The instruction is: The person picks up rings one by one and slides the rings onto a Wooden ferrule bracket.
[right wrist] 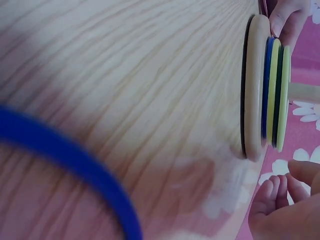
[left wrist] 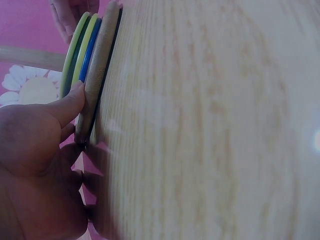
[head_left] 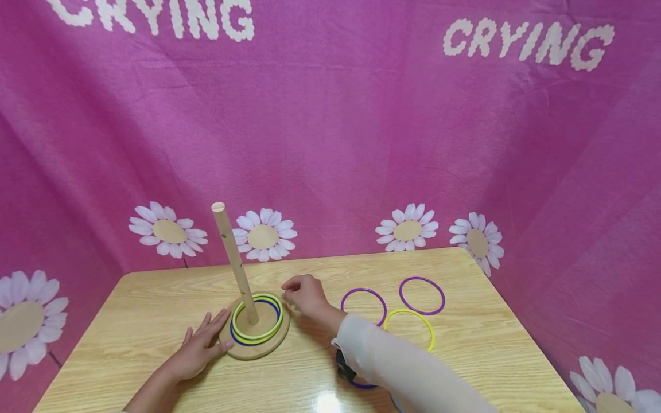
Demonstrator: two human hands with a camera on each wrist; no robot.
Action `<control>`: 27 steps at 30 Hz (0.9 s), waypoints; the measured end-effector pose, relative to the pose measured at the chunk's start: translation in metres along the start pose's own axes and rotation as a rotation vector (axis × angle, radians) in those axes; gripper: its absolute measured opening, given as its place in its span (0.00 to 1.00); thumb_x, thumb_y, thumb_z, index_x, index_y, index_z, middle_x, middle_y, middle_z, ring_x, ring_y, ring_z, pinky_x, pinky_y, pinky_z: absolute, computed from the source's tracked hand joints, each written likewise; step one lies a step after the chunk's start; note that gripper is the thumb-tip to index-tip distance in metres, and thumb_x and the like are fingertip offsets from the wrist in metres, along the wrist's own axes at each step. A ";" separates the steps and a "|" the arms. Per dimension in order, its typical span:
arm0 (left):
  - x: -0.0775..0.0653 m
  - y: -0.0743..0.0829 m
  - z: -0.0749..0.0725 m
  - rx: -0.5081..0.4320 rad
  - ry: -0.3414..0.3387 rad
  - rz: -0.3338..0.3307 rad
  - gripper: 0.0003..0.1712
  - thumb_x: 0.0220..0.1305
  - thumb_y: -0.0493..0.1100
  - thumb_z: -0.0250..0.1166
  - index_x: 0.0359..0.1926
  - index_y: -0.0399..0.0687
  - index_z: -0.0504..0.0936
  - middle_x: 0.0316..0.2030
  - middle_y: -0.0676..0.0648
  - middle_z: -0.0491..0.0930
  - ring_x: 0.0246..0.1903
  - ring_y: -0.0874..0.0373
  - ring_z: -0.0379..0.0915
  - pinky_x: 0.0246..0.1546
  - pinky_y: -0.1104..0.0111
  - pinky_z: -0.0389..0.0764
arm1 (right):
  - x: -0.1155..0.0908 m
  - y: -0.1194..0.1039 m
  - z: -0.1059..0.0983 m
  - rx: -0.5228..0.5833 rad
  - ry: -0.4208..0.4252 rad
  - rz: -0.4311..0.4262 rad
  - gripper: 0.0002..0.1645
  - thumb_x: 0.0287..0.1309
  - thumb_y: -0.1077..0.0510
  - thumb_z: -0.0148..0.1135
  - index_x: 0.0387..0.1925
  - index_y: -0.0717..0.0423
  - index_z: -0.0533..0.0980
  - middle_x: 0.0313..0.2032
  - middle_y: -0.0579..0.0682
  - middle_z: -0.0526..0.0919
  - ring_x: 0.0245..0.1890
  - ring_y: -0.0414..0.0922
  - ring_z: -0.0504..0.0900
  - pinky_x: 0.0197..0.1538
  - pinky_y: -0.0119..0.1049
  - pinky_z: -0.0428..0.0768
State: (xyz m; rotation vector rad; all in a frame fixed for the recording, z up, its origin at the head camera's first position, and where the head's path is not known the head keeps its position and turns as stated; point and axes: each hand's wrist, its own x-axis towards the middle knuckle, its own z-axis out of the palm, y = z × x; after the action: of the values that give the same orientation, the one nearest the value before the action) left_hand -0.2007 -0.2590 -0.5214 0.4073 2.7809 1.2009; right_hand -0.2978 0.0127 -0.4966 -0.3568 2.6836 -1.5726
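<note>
A round wooden base (head_left: 253, 354) with an upright wooden peg (head_left: 234, 261) stands on the table. Stacked flat around the peg are a blue ring (right wrist: 267, 90), a yellow ring (right wrist: 273, 95), a dark green ring (right wrist: 278, 95) and, on top, a yellow-green ring (right wrist: 286, 100). My left hand (head_left: 196, 350) rests against the base's left side, its thumb touching the front edge and its fingers spread along the rim. Just off the base's right edge, my right hand (head_left: 307, 295) hovers with loosely bent fingers. Nothing is held between its thumb and fingers.
To the right lie a purple ring (head_left: 363, 289), another purple ring (head_left: 442, 293) and a yellow ring (head_left: 432, 338). A further blue ring (head_left: 364, 386) is partly hidden under the right forearm. A pink curtain (head_left: 330, 143) hangs behind the wooden table (head_left: 304, 350).
</note>
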 end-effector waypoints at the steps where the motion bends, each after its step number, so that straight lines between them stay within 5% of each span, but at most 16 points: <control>1: 0.000 0.001 0.000 0.000 -0.001 -0.001 0.45 0.70 0.49 0.67 0.78 0.33 0.59 0.77 0.29 0.53 0.76 0.21 0.32 0.64 0.23 0.25 | 0.000 0.001 -0.002 0.009 -0.006 0.000 0.07 0.56 0.69 0.72 0.39 0.65 0.87 0.30 0.51 0.89 0.28 0.34 0.78 0.38 0.29 0.80; 13: 0.001 -0.002 0.001 -0.004 -0.049 -0.050 0.45 0.71 0.51 0.66 0.79 0.36 0.57 0.78 0.31 0.51 0.77 0.24 0.28 0.65 0.24 0.23 | -0.005 0.019 -0.033 0.015 -0.059 0.006 0.13 0.59 0.66 0.73 0.46 0.65 0.86 0.36 0.51 0.90 0.35 0.38 0.84 0.41 0.32 0.83; 21: 0.001 -0.003 0.000 0.003 -0.033 -0.035 0.45 0.71 0.50 0.66 0.79 0.36 0.57 0.78 0.31 0.52 0.76 0.23 0.30 0.65 0.24 0.23 | -0.008 0.028 -0.060 -0.022 -0.021 0.001 0.15 0.58 0.66 0.73 0.47 0.66 0.86 0.42 0.57 0.90 0.45 0.50 0.88 0.53 0.41 0.84; 27: 0.001 -0.001 0.001 -0.004 -0.020 -0.022 0.45 0.71 0.50 0.66 0.79 0.35 0.58 0.78 0.30 0.52 0.76 0.22 0.30 0.65 0.24 0.24 | -0.009 0.043 -0.079 -0.033 0.009 0.021 0.14 0.59 0.66 0.72 0.47 0.66 0.85 0.43 0.58 0.90 0.45 0.51 0.88 0.52 0.43 0.85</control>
State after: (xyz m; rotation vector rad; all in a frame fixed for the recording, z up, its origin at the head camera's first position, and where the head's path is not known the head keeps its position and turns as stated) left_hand -0.2019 -0.2592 -0.5228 0.3858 2.7588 1.1905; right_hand -0.3066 0.1026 -0.4955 -0.3218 2.7131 -1.5296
